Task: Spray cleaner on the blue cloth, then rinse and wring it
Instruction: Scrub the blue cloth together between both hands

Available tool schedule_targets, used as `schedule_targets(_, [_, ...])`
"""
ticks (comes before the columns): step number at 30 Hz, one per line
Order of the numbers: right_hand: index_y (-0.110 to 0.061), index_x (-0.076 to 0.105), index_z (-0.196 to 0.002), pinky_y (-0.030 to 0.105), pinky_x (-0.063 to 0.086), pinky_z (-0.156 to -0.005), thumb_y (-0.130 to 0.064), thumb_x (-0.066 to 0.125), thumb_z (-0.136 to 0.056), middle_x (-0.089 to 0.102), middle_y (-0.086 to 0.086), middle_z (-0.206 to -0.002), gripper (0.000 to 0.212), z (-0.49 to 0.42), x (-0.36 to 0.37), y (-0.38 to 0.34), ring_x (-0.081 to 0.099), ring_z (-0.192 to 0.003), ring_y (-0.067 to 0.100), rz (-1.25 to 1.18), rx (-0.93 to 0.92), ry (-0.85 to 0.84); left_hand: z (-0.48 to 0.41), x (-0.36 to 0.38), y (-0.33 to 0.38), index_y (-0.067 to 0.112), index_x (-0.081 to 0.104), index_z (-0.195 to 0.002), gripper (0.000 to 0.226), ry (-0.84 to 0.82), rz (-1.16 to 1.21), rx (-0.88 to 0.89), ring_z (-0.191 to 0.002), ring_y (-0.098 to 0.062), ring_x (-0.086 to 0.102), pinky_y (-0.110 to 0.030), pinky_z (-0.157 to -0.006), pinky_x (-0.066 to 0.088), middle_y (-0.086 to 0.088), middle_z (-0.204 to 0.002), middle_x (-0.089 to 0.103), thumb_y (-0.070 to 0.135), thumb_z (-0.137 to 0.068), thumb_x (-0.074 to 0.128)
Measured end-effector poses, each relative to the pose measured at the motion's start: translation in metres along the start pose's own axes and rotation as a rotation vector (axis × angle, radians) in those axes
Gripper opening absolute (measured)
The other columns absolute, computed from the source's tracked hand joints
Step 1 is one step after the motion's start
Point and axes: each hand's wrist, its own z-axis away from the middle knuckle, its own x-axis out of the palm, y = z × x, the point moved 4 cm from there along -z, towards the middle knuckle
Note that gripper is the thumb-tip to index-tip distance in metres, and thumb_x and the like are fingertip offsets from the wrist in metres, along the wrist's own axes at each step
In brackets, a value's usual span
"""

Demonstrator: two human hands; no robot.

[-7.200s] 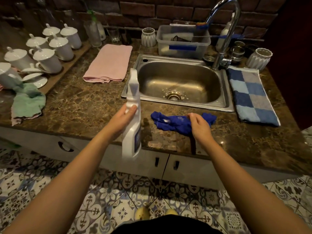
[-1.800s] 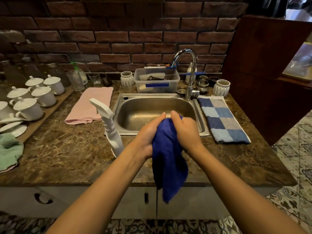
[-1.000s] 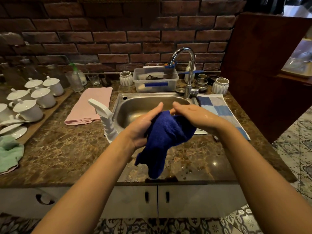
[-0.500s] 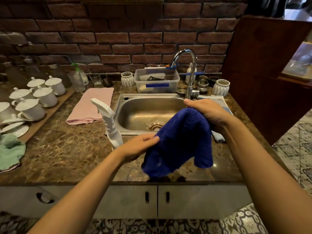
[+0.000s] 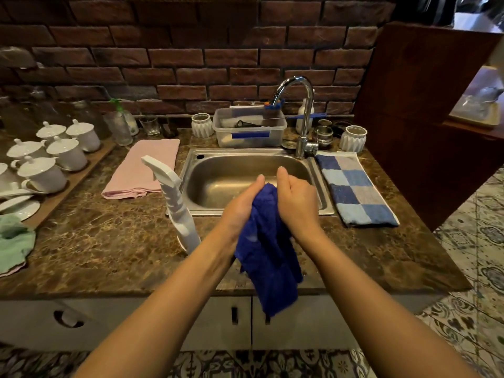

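The blue cloth (image 5: pixel 268 257) is up off the counter, bunched between both hands in the air over the front lip of the sink (image 5: pixel 231 170). Its top is gathered into a tight wad between the palms, and the loose end hangs past the counter edge, in front of the grey cupboard doors (image 5: pixel 223 320). The left hand (image 5: pixel 242 205) is closed around the wad from the left and the right hand (image 5: pixel 296 203) from the right, thumbs pointing up and away. The fingers curl in on the fabric, though most of them are hidden on the far side of the hands.

Just left of the left wrist a white spray bottle (image 5: pixel 177 203) stands on the brown marble counter (image 5: pixel 109 236), beside the sink's front left corner, its trigger head leaning back toward the wall. A curved chrome tap (image 5: pixel 305 110) rises at the sink's back right corner. I cannot tell whether water is running. A folded pink towel (image 5: pixel 144 167) lies to the left of the sink and a blue checked towel (image 5: pixel 354 189) to the right. Behind the sink, against the brick wall (image 5: pixel 191 64), sits a clear plastic tub (image 5: pixel 249 132). Further left are white lidded cups (image 5: pixel 62 151) on a wooden board, and a crumpled green cloth (image 5: pixel 13 246) near the counter's left end.
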Motion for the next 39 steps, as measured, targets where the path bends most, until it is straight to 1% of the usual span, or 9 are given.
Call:
schedule_targets(6, [-0.011, 0.054, -0.059, 0.029, 0.031, -0.058, -0.035, 0.028, -0.100, 0.059, 0.010, -0.060, 0.054, 0.024, 0.011, -0.013, 0.055, -0.060, 0.025, 0.155, -0.105, 0.008, -0.006, -0.002, -0.002, 0.013, 0.064, -0.070, 0.032, 0.103, -0.047, 0.069, -0.064, -0.013, 0.063, -0.026, -0.066, 0.048, -0.002, -0.061, 0.066, 0.035, -0.092, 0.054])
schedule_targets(9, [-0.017, 0.045, -0.053, 0.030, 0.030, -0.053, -0.032, 0.030, -0.101, 0.048, -0.001, -0.053, 0.053, -0.006, -0.001, -0.001, 0.045, -0.052, 0.012, 0.000, 0.060, -0.009, -0.001, 0.010, -0.009, 0.009, 0.065, -0.083, 0.028, 0.014, -0.038, -0.002, -0.067, -0.014, 0.066, -0.028, -0.069, 0.054, -0.005, -0.070, 0.069, 0.031, -0.093, 0.051])
schedule_targets(14, [-0.017, 0.049, -0.059, 0.031, 0.037, -0.062, -0.034, 0.036, -0.098, 0.050, 0.001, -0.061, 0.045, -0.020, -0.001, 0.019, 0.046, -0.060, 0.016, -0.254, 0.348, -0.168, 0.007, 0.027, -0.005, 0.009, 0.067, -0.096, 0.037, -0.174, -0.033, -0.078, -0.084, -0.016, 0.070, -0.029, -0.083, 0.054, -0.008, -0.090, 0.072, 0.041, -0.082, 0.057])
schedule_targets(17, [-0.018, 0.054, -0.067, 0.029, 0.038, -0.056, -0.041, 0.036, -0.098, 0.054, 0.000, -0.061, 0.042, -0.021, -0.020, 0.026, 0.048, -0.057, 0.013, -0.363, 0.465, -0.214, 0.012, 0.017, 0.003, 0.005, 0.075, -0.088, 0.034, -0.218, 0.011, -0.095, -0.081, -0.019, 0.071, -0.027, -0.075, 0.057, -0.011, -0.088, 0.074, 0.033, -0.083, 0.057])
schedule_targets(21, [-0.014, 0.062, -0.071, 0.025, 0.041, -0.057, -0.038, 0.044, -0.096, 0.062, 0.000, -0.059, 0.038, -0.025, -0.042, 0.035, 0.056, -0.058, 0.012, -0.548, 0.442, -0.407, 0.001, -0.020, 0.017, 0.011, 0.070, -0.086, 0.009, 0.065, -0.489, 0.057, -0.082, -0.021, 0.065, -0.027, -0.077, 0.050, 0.000, -0.076, 0.073, 0.010, -0.086, 0.061])
schedule_targets(24, [-0.011, 0.066, -0.091, 0.028, 0.047, -0.073, -0.024, 0.058, -0.087, 0.068, 0.004, -0.084, 0.016, -0.024, -0.056, 0.038, 0.062, -0.078, 0.015, -0.509, 0.341, -0.633, -0.003, -0.030, 0.024, 0.016, 0.069, -0.085, 0.015, 0.148, -0.711, 0.173, -0.084, -0.017, 0.060, -0.031, -0.082, 0.046, -0.001, -0.081, 0.070, 0.017, -0.092, 0.056])
schedule_targets(26, [-0.014, 0.066, -0.100, 0.032, 0.049, -0.084, -0.023, 0.064, -0.079, 0.070, 0.006, -0.095, 0.023, -0.025, -0.066, 0.044, 0.065, -0.089, 0.020, -0.390, 0.330, -0.690, -0.002, -0.031, 0.030, 0.014, 0.069, -0.095, 0.021, 0.167, -0.811, 0.282, -0.084, -0.015, 0.058, -0.033, -0.085, 0.044, -0.005, -0.092, 0.069, 0.023, -0.095, 0.050])
schedule_targets(31, [-0.015, 0.066, -0.092, 0.026, 0.044, -0.067, -0.037, 0.059, -0.088, 0.063, 0.000, -0.082, 0.023, -0.031, -0.065, 0.052, 0.059, -0.080, 0.017, 0.220, 0.134, -0.488, -0.003, -0.020, 0.029, 0.019, 0.068, -0.092, 0.031, 0.184, -0.717, 0.325, -0.087, -0.014, 0.061, -0.032, -0.086, 0.045, -0.002, -0.094, 0.070, 0.037, -0.097, 0.043])
schedule_targets(39, [-0.015, 0.048, -0.057, 0.025, 0.028, -0.050, -0.035, 0.040, -0.098, 0.050, 0.000, -0.054, 0.046, 0.016, -0.006, 0.001, 0.045, -0.051, 0.010, 0.067, -0.140, -0.041, -0.005, 0.027, -0.003, 0.012, 0.061, -0.074, 0.039, 0.216, -0.172, 0.189, -0.058, -0.010, 0.062, -0.022, -0.056, 0.051, 0.000, -0.059, 0.064, 0.038, -0.097, 0.043])
